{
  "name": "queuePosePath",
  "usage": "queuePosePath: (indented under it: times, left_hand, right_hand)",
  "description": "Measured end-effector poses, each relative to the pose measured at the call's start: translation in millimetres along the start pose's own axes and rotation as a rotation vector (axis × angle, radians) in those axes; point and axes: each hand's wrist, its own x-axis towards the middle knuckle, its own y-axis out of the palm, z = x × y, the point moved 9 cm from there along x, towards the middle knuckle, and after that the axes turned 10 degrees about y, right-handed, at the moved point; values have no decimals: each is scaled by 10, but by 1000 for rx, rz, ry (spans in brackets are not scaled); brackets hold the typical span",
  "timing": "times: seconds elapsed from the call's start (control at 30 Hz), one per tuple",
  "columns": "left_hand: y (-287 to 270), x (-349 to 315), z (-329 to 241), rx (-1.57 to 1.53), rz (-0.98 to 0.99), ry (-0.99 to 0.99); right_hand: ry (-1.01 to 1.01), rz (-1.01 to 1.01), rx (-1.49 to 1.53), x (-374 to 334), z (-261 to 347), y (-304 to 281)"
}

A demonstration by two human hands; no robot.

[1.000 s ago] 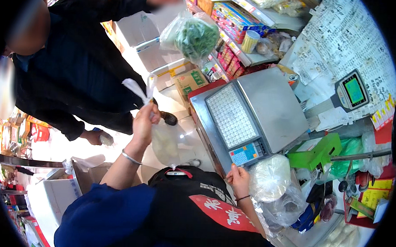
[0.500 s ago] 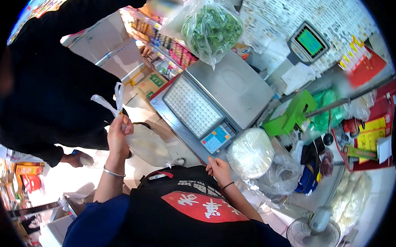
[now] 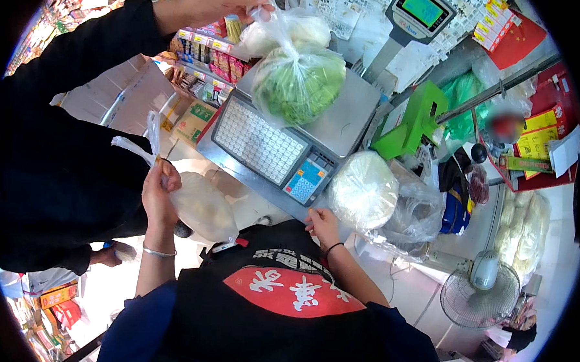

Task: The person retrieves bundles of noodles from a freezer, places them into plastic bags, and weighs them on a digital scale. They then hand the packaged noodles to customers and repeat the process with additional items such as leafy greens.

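My left hand (image 3: 160, 191) is closed round the knotted neck of a clear plastic bag (image 3: 205, 206), whose pale contents I cannot make out. The bag hangs to the right of that hand, above the floor. At the near corner of the weighing scale (image 3: 259, 141), my right hand (image 3: 323, 226) has its fingers curled loosely, with nothing seen in them. Another person's hand (image 3: 230, 2) grips the top of a clear bag of leafy greens (image 3: 299, 84) over the scale's metal plate (image 3: 352, 109). Behind it sits another pale-filled bag (image 3: 303, 30).
A plastic-wrapped white round bundle (image 3: 364, 191) lies right of the scale, beside a green dispenser (image 3: 412, 121). The scale's display (image 3: 421, 12) rises on a post. A fan (image 3: 482, 290) stands at lower right. The other person in black fills the left, before snack shelves (image 3: 211, 54).
The bag of greens has turned and come nearer over the scale, and the other person's hand now shows on its neck. My left hand keeps its bag. My view has shifted somewhat.
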Motion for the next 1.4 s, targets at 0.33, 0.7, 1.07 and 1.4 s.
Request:
queuePosePath:
  times: [0.33, 0.7, 1.07, 1.4]
  left_hand:
    - [-52, 263, 32, 9, 44, -37]
    - [-60, 406, 93, 72, 100, -53]
    - [32, 566, 165, 1, 169, -67]
    - [58, 581, 113, 5, 121, -77]
  right_hand:
    - [18, -101, 68, 126, -5, 94]
    - [83, -161, 224, 240, -25, 183]
    - [-106, -320, 327, 323, 259, 40]
    - [-245, -472, 91, 227, 473, 165]
